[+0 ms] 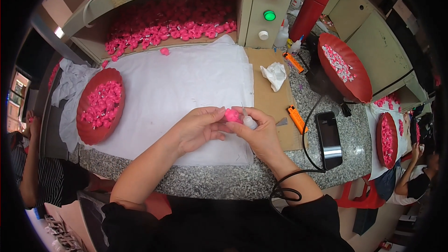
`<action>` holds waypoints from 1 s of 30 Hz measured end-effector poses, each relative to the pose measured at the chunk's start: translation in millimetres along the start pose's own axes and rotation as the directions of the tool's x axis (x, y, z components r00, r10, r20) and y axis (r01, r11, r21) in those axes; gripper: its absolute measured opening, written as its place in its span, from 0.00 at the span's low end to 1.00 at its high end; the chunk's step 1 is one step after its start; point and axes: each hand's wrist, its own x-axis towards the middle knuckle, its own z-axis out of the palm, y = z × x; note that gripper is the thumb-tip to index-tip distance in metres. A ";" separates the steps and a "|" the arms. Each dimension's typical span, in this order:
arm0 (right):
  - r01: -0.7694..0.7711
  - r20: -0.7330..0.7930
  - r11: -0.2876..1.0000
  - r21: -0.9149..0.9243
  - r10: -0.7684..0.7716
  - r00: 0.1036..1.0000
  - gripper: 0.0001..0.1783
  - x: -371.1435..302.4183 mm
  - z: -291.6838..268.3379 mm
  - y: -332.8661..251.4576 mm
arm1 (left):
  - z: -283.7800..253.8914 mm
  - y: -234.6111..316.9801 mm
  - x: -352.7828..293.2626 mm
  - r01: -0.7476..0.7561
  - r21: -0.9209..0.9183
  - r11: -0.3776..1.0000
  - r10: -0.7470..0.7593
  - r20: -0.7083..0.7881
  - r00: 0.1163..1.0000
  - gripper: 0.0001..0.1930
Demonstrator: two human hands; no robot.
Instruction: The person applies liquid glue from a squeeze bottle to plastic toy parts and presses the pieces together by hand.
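Over the white cloth [186,81], my left hand [198,128] pinches a small bright pink piece [232,115] between thumb and fingertips. My right hand [262,133] is closed round a small white bottle [250,122] with a thin nozzle pointing up, close against the pink piece. It looks like a glue bottle. To the left stands a red bowl [83,128] filled with similar pink pieces. Past the cloth, many more pink pieces [177,30] lie heaped inside an opening of a beige cabinet. One loose piece [164,52] rests on the cloth's far part.
On the right are cardboard [266,95], crumpled tissue [274,75], two orange cutters [297,119], a phone [328,140] and a black cable [305,126]. A second red bowl [361,86] holds small white and pink parts. Other people sit at both sides.
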 end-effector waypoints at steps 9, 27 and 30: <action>0.086 0.005 0.967 -0.240 -0.088 0.996 0.17 0.7 8.4 2.0 | -21.9 -12.0 3.7 -0.097 -0.079 0.992 0.106 0.109 0.988 0.08; 0.010 -0.005 0.960 -0.280 -0.012 1.000 0.11 0.0 15.9 -0.4 | -26.3 -14.2 0.6 -0.074 -0.018 0.997 0.075 0.082 0.994 0.11; 0.003 -0.015 0.963 -0.270 -0.007 1.000 0.11 -1.3 16.4 1.4 | -29.0 -17.8 0.7 -0.087 -0.004 0.996 0.087 0.084 0.993 0.12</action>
